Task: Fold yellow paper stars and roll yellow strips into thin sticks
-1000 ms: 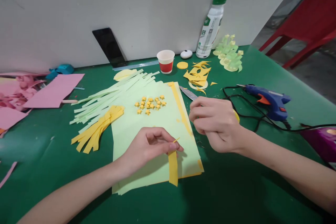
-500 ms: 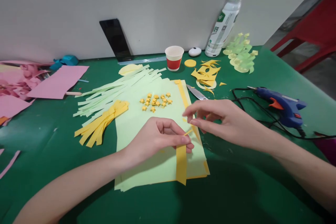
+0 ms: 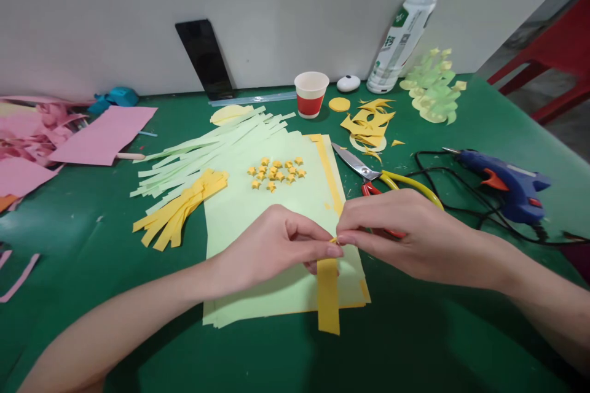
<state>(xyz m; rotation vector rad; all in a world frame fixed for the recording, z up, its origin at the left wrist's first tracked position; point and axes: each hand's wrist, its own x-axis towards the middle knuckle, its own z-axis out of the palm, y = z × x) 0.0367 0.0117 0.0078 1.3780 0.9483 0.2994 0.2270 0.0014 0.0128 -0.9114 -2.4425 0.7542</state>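
Note:
A yellow paper strip [image 3: 328, 298] hangs down from my left hand [image 3: 281, 249], whose thumb and fingers are pinched on its upper part. My right hand [image 3: 410, 236] pinches the short end of the same strip, its fingertips touching those of the left. Beneath both hands lies a stack of pale green paper sheets [image 3: 249, 282] with yellow edges showing. Several small folded yellow paper stars [image 3: 275, 173] rest on the stack, beyond my left hand. To their left, a fan of yellow strips [image 3: 184, 206] overlaps a bunch of light green strips [image 3: 207, 147].
Scissors [image 3: 354, 163] lie partly behind my right hand. A blue glue gun [image 3: 502, 184] and its black cable are at the right. A paper cup [image 3: 311, 95], a bottle [image 3: 408, 31] and a dark phone [image 3: 205, 58] stand by the wall. Pink paper [image 3: 104, 135] lies left.
My right hand has moved down and closed on the strip's short end; before, its fingers were apart from it. The scissors' handles now show. The view has shifted slightly.

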